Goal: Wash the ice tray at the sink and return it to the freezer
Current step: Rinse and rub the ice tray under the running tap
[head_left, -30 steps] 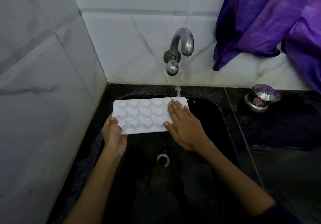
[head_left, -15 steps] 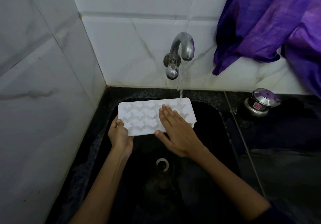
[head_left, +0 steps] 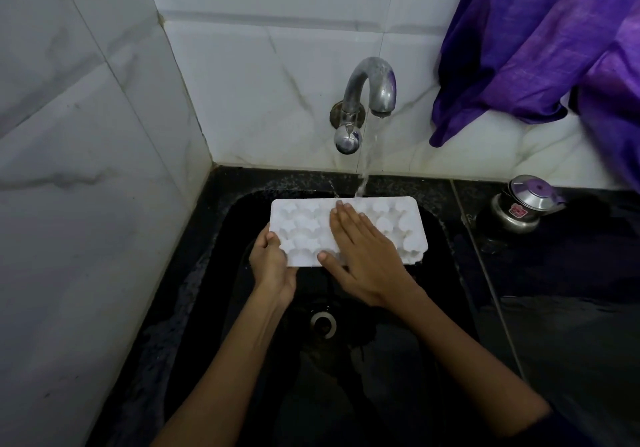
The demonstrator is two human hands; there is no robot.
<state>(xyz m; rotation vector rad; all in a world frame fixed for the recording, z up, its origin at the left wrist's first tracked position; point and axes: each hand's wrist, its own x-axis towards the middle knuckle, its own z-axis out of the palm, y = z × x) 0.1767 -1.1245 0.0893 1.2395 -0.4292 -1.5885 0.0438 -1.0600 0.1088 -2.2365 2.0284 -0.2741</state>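
A white ice tray (head_left: 398, 224) with star-shaped moulds is held level over the black sink (head_left: 446, 273), its underside with the raised moulds facing up. My left hand (head_left: 272, 266) grips its near left corner, thumb on top. My right hand (head_left: 367, 259) lies flat on the tray's middle with straight fingers pointing toward the wall. Water runs from the metal tap (head_left: 372, 89) and lands on the tray's far edge just beyond my right fingertips.
The sink drain (head_left: 323, 323) lies below my hands. A small steel pot with a lid (head_left: 519, 204) stands on the black counter at the right. Purple cloth (head_left: 540, 37) hangs over the wall at the upper right. White marble tiles close in the left and back.
My right hand has slid leftward across the tray, from its right end toward its middle. The tray has shifted slightly right under the stream.
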